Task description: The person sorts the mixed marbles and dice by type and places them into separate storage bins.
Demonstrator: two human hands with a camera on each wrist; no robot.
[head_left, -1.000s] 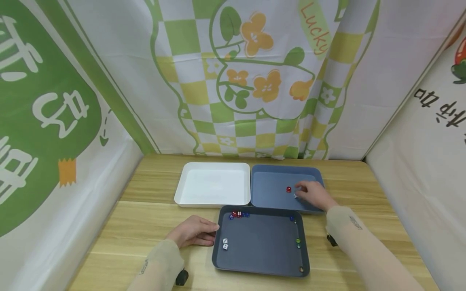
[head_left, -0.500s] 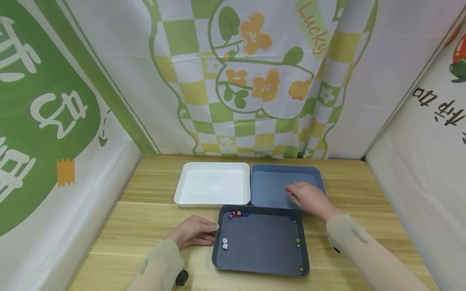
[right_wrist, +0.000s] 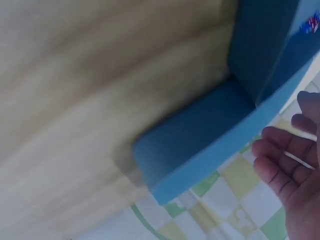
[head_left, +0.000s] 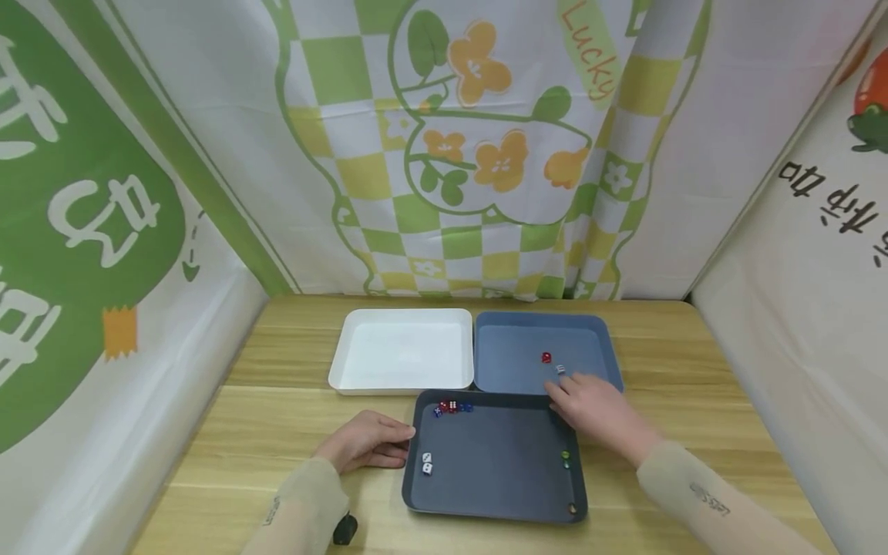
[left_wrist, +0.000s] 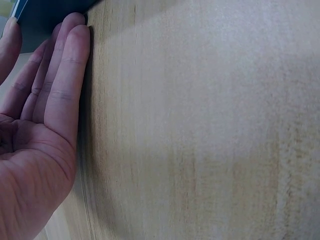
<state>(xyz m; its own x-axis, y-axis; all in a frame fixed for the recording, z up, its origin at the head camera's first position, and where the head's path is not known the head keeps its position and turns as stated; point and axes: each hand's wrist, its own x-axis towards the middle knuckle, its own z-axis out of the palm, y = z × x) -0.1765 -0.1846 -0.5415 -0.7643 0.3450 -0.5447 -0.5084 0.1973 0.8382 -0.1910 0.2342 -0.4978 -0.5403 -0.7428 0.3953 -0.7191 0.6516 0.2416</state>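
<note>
My left hand point(head_left: 371, 443) rests at the left side of the dark grey tray point(head_left: 496, 462). Its thumb touches the rim and its straight fingers lie against the outer wall, as the left wrist view shows. Over the dark tray's far right corner is my right hand point(head_left: 590, 405), at the near edge of the blue tray point(head_left: 506, 347). Its fingers bend loosely and I see nothing in them; that corner of the dark tray is hidden. A red die point(head_left: 546, 358) and a white die point(head_left: 560, 370) lie in the blue tray, just past the fingertips.
Red dice point(head_left: 452, 406) and blue dice point(head_left: 466, 407) line the dark tray's far left corner. White dice point(head_left: 426, 468) sit by its left wall. Green marbles point(head_left: 565, 455) and a brown marble point(head_left: 572, 508) lie along its right wall. A white tray point(head_left: 402, 351) stands behind.
My right hand moved into the blue tray over the red and white dice, then back towards me to the dark tray's far right corner, covering the small blue thing there. My left hand stayed put.
</note>
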